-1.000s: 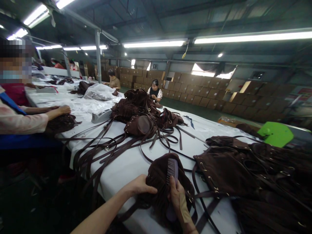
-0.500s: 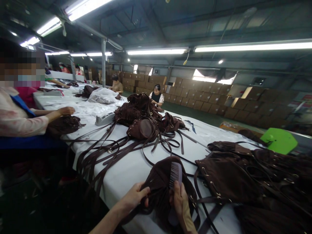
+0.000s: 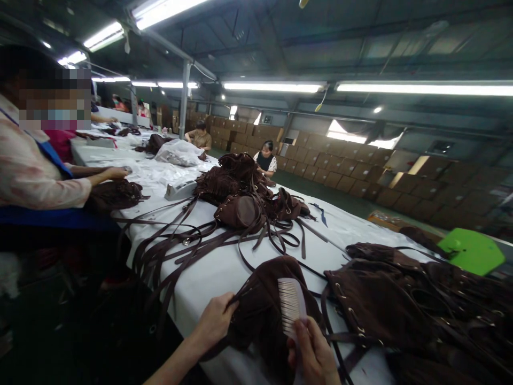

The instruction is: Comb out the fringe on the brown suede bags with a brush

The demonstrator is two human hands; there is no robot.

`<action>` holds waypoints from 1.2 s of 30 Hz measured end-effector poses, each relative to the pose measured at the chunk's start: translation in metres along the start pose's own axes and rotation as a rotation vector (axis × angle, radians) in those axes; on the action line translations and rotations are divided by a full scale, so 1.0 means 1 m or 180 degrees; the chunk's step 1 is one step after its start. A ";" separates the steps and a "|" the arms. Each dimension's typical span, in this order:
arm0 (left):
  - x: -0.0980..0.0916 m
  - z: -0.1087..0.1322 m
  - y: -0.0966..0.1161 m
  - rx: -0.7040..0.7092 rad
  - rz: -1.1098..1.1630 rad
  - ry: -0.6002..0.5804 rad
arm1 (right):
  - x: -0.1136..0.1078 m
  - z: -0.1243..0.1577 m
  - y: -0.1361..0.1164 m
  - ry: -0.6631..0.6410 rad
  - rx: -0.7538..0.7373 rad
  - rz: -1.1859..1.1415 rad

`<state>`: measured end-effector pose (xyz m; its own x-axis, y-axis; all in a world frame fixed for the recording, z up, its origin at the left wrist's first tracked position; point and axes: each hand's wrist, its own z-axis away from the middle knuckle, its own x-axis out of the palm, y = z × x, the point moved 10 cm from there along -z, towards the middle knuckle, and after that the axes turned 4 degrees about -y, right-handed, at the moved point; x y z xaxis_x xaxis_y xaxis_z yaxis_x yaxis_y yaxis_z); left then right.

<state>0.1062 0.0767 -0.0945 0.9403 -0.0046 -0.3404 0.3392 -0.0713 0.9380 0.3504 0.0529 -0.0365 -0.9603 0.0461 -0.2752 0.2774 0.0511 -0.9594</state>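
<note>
A dark brown fringed bag (image 3: 264, 289) lies at the near edge of the white-covered table in front of me. My left hand (image 3: 218, 318) pinches the bag's left side between thumb and fingers. In my right hand (image 3: 312, 345) is a pale lilac comb (image 3: 292, 305), its teeth pointing left over the bag. Fingers wrap round the comb's lower part, and the handle end is partly hidden by them. I cannot tell whether the teeth touch the bag.
To the right lie several brown bags (image 3: 377, 294) with eyelets and straps. A heap of bags (image 3: 236, 192) with trailing straps (image 3: 192, 240) sits mid-table. A green plastic piece (image 3: 473, 251) is at far right. A co-worker (image 3: 44, 155) works at left; others sit farther off.
The comb has shifted slightly right and down, and its teeth are turned more into view. My left hand has moved a little left and up, keeping its grip on the bag. The view has shifted.
</note>
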 end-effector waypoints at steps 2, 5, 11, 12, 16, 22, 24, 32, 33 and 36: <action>-0.006 -0.005 0.004 -0.0104 0.0140 -0.0071 | 0.004 0.003 -0.009 -0.0059 0.0004 -0.0100; -0.011 -0.011 0.008 -0.0119 0.0354 -0.0161 | 0.007 0.001 -0.010 -0.0059 0.0031 0.0115; 0.024 0.004 -0.027 -0.0659 0.1977 -0.0327 | 0.024 -0.007 0.008 -0.0234 -0.0136 0.0829; 0.030 0.008 -0.033 -0.0785 0.2247 -0.0281 | 0.028 -0.008 0.005 -0.0323 -0.0204 0.0925; 0.037 0.016 -0.034 -0.0914 0.2542 -0.0141 | 0.035 -0.013 -0.040 -0.0308 -0.0784 0.1324; 0.022 0.011 -0.003 -0.0609 0.1907 -0.0284 | 0.080 -0.007 -0.069 -0.0396 -0.1661 0.2318; 0.012 0.006 0.015 -0.0303 0.1185 -0.0307 | 0.107 -0.005 -0.040 -0.0737 -0.1481 0.2593; -0.025 -0.013 0.084 0.0470 -0.0244 -0.0353 | 0.153 -0.003 0.024 -0.1756 -0.0411 0.0592; -0.043 -0.015 0.084 0.0430 0.0097 -0.0030 | 0.153 -0.004 0.024 -0.1803 -0.0283 0.0010; -0.086 -0.007 0.060 0.0128 0.0986 0.0932 | 0.140 -0.008 0.025 -0.1580 0.0155 -0.1354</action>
<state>0.0454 0.0802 -0.0086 0.9679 0.2511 -0.0047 0.0437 -0.1500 0.9877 0.2229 0.0686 -0.0983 -0.8889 -0.4348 0.1443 -0.1202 -0.0824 -0.9893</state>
